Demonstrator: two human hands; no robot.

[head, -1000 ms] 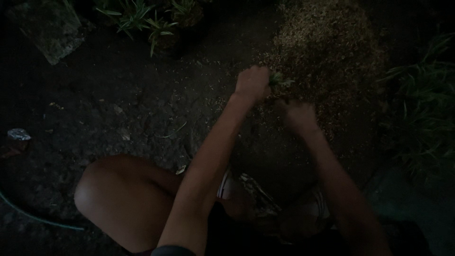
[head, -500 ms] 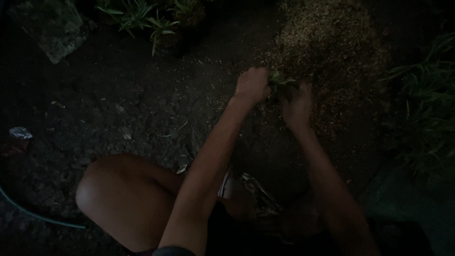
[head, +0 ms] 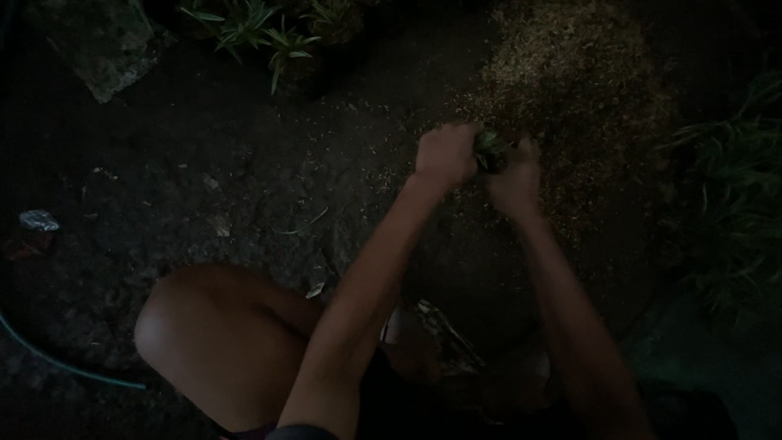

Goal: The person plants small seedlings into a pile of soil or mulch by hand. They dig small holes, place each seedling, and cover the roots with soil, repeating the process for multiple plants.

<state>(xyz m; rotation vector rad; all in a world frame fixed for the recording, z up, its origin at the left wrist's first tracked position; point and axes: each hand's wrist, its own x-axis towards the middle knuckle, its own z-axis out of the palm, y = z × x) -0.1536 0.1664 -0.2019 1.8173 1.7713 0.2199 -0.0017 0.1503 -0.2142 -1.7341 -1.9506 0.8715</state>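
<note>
It is dim. I squat over dark soil. My left hand (head: 444,153) and my right hand (head: 515,175) meet around a small green plant (head: 489,147), fingers closed on it from both sides. They sit at the near edge of a pale patch of husk-like mulch (head: 570,73) spread on the ground. My bare knee (head: 204,334) is at the lower left. The base of the plant is hidden by my fingers.
Small leafy plants (head: 269,33) stand at the top left of centre, next to a grey stone (head: 102,57). Grass-like leaves (head: 725,195) fill the right side. A thin green hose (head: 49,358) curves at the lower left. A crumpled wrapper (head: 37,220) lies at the left.
My right hand has moved up and left from the mulch to join my left hand on the small plant. My left hand stayed almost in place.
</note>
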